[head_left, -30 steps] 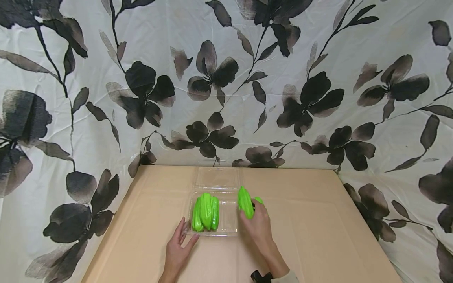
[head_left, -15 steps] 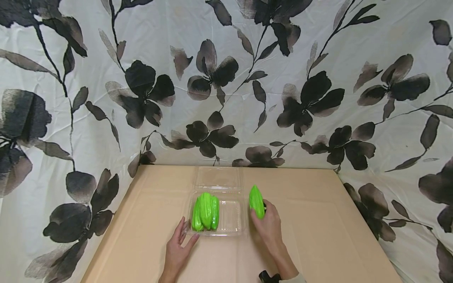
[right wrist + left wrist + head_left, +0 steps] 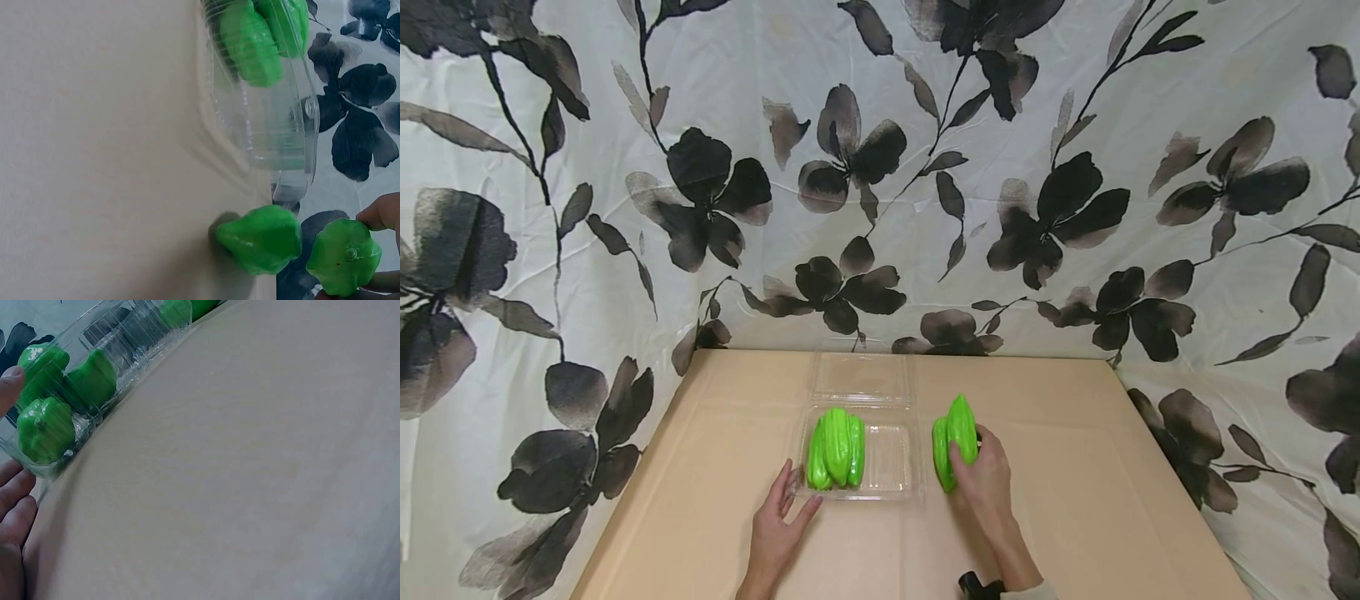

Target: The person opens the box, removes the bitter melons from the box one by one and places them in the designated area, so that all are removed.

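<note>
A clear plastic clamshell container [image 3: 886,457] lies with its lid folded back, and several ridged green peppers [image 3: 836,448] stand side by side in its left half. My left hand [image 3: 772,529] holds the container's near left corner, thumb at the front and fingers along the side. Right of the container, my right hand [image 3: 987,479] pinches one green pepper [image 3: 962,430] between thumb and fingers. Beside it, lower and to the left, is another green pepper [image 3: 942,454]. In the right wrist view this second pepper [image 3: 259,240] seems to rest on the board, below the held pepper [image 3: 344,257].
A pale brown board [image 3: 1090,492] forms the work surface. The container's lid [image 3: 861,379] lies flat toward the board's far edge. Behind and around hangs a white cloth [image 3: 925,208] with dark flower prints.
My right hand has moved right, away from the container, with the held pepper. The second pepper, hidden half a second ago, now shows left of the hand. My left hand keeps its place.
</note>
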Available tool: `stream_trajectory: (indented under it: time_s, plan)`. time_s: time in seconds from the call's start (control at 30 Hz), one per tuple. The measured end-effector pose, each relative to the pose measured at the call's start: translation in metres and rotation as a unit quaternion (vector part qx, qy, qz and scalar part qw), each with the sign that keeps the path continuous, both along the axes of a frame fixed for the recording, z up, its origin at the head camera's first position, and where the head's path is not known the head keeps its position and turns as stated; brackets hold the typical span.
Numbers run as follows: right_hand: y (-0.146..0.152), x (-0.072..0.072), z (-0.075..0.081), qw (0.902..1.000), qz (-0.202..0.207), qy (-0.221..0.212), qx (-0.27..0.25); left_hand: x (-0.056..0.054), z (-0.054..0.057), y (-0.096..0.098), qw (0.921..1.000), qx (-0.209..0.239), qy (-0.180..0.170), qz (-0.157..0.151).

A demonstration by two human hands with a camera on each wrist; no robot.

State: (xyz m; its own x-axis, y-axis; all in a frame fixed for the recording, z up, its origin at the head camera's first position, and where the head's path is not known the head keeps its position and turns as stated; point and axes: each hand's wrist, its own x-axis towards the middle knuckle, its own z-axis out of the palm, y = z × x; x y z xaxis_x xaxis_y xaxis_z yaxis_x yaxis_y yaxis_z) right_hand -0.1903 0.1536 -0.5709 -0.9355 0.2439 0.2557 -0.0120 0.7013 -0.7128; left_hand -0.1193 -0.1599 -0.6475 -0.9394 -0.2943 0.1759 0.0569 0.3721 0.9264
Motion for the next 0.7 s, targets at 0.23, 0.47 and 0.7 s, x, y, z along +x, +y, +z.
stream_trajectory:
  time_s: [0.23, 0.47, 0.7]
  plan:
    - [0.010, -0.003, -0.006, 0.9997, -0.011, -0.021, -0.001, 0.001, 0.000, 0.000, 1.0000, -0.005, 0.000, 0.002]
    - [0.017, -0.004, -0.012, 0.9996, -0.015, -0.025, 0.001, 0.002, 0.005, 0.001, 0.9999, 0.002, -0.017, 0.000]
    - [0.023, -0.007, -0.019, 0.9994, -0.017, -0.025, 0.014, 0.002, 0.010, 0.004, 0.9995, 0.013, -0.028, 0.004]
